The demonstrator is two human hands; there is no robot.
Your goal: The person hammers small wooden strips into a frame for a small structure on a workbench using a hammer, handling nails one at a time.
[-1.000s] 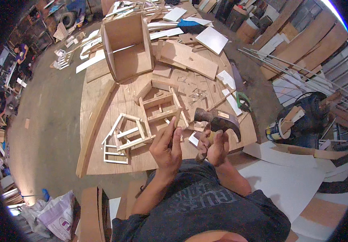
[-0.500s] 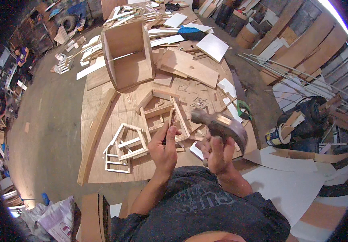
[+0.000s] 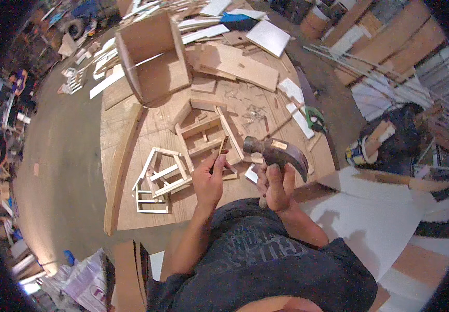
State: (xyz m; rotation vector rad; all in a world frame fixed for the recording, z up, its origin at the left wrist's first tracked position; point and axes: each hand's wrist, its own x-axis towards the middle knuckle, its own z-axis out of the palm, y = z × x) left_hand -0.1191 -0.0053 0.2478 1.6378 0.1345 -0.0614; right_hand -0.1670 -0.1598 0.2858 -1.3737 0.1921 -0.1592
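Note:
My left hand (image 3: 209, 179) pinches a thin wooden strip (image 3: 225, 144) between thumb and fingers, its upper end pointing away from me. In my right hand (image 3: 277, 188) is a claw hammer (image 3: 279, 152), gripped just under its head; the striking face points left toward the strip, apart from it, and the claw curves down to the right. Beyond my hands a small house-shaped wooden frame (image 3: 203, 127) with inner dividers lies on the plywood worktable (image 3: 151, 138). A smaller frame of pale sticks (image 3: 164, 174) lies left of my left hand.
An open wooden box (image 3: 154, 60) stands at the far left of the table, beside loose boards (image 3: 242, 70) and nails (image 3: 255, 115). A long timber (image 3: 123, 166) lines the left edge. At right are a green-handled saw (image 3: 315, 118), a bucket (image 3: 358, 153) and white panels (image 3: 370, 208).
The view has shifted slightly, so the table sits higher in it. The hammer, blurred by motion before, is now sharper and tilts less. Both hands keep their holds.

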